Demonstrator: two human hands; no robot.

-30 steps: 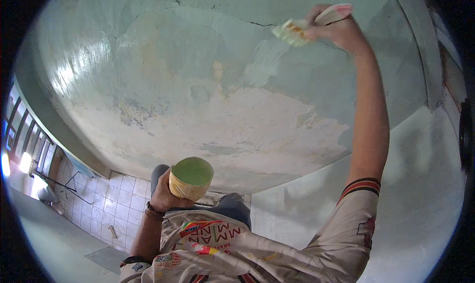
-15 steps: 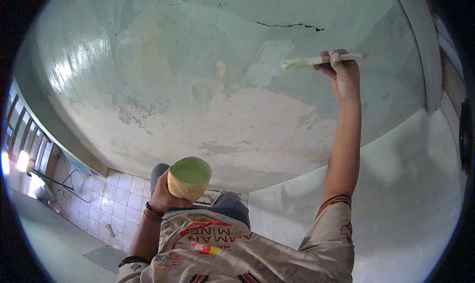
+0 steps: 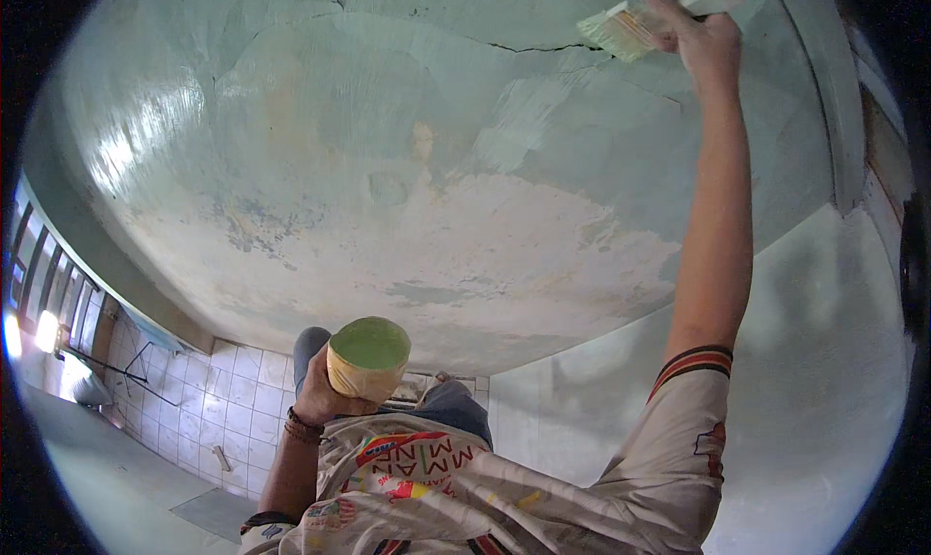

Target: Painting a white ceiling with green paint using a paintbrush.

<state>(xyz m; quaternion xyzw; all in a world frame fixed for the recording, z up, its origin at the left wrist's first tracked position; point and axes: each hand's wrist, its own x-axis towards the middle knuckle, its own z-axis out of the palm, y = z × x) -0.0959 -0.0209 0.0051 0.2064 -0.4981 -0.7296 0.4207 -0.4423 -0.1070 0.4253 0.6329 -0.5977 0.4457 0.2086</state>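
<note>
My right hand (image 3: 706,46) is raised high at the upper right, closed around the pale handle of a wide paintbrush (image 3: 626,31). The brush's bristles are coated light green and lie over the right end of a dark crack (image 3: 533,49) in the wall. Low in front of me, my left hand (image 3: 325,395) grips a cream-coloured cup (image 3: 364,379) of green paint (image 3: 370,344). The wall (image 3: 320,128) is green above, partly wet and shiny, with a pale, patchy, flaking area (image 3: 504,235) lower down.
White floor tiles (image 3: 218,400) lie below left, with a small stick-like piece (image 3: 222,458) on them. At the far left are a barred window (image 3: 44,254) and a bright lamp (image 3: 47,330) on a stand. A pale wall (image 3: 582,400) adjoins at the right.
My right hand has moved up and slightly right with the paintbrush, from below the crack to its right end. The brush's broad side now shows. The cup has hardly moved.
</note>
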